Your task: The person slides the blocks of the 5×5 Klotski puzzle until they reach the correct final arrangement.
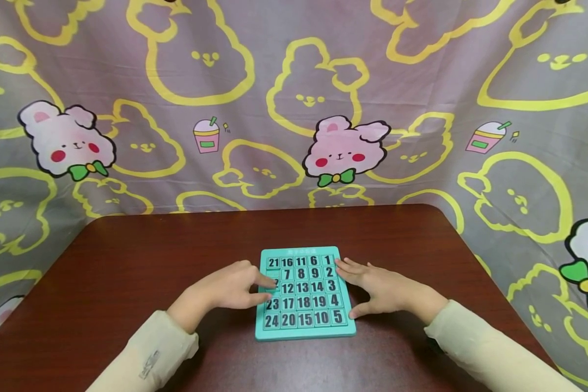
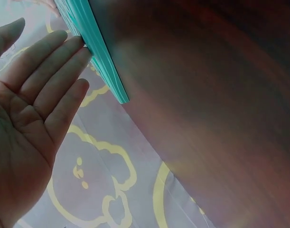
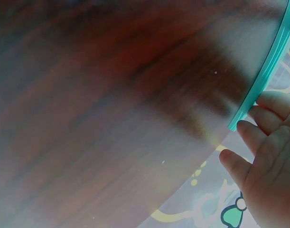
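A turquoise number puzzle (image 1: 302, 294) lies flat on the dark reddish-brown surface (image 1: 152, 261), roughly midway between its left and right edges and well apart from the far edge. The person's left hand (image 1: 232, 286) reaches over the puzzle's left side, its index finger (image 1: 266, 280) extended onto a partly covered tile (image 1: 277, 285) at the left of the third row. The left thumb (image 1: 261, 298) is beside the tile marked 23; the hand does not grip anything. A gap shows between that partly covered tile and the 21 above it.

The right hand (image 1: 387, 288) is spread along the puzzle's right side with its fingers (image 1: 350, 268) extended, near the tiles marked 1 and 2, and its thumb (image 1: 360, 310) near the 5; it is not clasped round the puzzle.

Both forearms wear pale sleeves (image 1: 490, 337), the left one with dark lettering. Beyond the surface's far edge and rounded far corners hangs a grey curtain (image 1: 411, 87) printed with yellow outlines, rabbits with green bows and pink cups.
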Tool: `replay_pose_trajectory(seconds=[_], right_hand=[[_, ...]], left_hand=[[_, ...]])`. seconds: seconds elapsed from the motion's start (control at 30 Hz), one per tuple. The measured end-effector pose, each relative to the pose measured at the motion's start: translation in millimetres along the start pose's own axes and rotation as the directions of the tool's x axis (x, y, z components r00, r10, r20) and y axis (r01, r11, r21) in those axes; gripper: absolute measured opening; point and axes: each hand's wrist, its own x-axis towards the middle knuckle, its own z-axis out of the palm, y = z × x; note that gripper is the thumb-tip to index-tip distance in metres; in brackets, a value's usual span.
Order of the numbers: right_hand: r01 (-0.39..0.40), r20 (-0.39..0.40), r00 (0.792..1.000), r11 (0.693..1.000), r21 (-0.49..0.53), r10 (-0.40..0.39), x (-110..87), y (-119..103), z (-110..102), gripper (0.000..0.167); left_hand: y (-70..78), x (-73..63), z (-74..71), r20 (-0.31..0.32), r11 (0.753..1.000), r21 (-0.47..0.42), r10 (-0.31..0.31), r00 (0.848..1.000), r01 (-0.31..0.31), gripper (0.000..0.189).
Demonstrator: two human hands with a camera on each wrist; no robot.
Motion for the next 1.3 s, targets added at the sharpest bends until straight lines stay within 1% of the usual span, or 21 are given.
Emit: replay_pose_trajectory(seconds=[0.2, 0.3, 0.6, 0.7, 0.83, 1.07, 1.3], right_hand=[[0.005, -0.008, 1.000, 1.000, -0.002, -0.005, -0.6, 1, -3, 0.100], [0.003, -0.009, 1.000, 1.000, -0.004, -0.003, -0.8, 2, -3, 0.100], [0.005, -0.010, 1.000, 1.000, 0.003, -0.005, -1.4, 3, -4, 0.100], [0.006, -0.010, 1.000, 1.000, 0.000, -0.006, -1.3, 3, -3, 0.100], [0.006, -0.011, 1.000, 1.000, -0.005, -0.006, -1.1, 3, -2, 0.100], [0.006, -0.004, 1.000, 1.000, 0.006, -0.006, -0.5, 2, -1, 0.100], [-0.002, -0.003, 1.000, 1.000, 0.005, 0.002, -0.6, -1, 1, 0.099]], left_hand=[[4.4, -2.6, 0.6, 0.006, 1.000, -0.024, -0.011, 1.000, 0.011, 0.033], [5.6, -3.3, 1.3, 0.006, 1.000, -0.019, -0.006, 1.000, 0.006, 0.033], [5.1, -3.5, 0.4, -0.004, 1.000, -0.009, 0.024, 1.000, -0.024, 0.032], [2.3, -2.6, -1.0, -0.024, 0.999, 0.000, 0.053, 0.998, -0.053, 0.031], [-1.4, 0.9, -4.2, -0.048, 0.998, 0.011, 0.069, 0.996, -0.068, 0.031], [-5.9, 11.6, -10.4, -0.039, 1.000, 0.009, 0.018, 0.999, -0.018, 0.035], [-17.7, 21.8, -13.6, -0.054, 0.999, 0.021, 0.026, 0.998, -0.025, 0.036]])
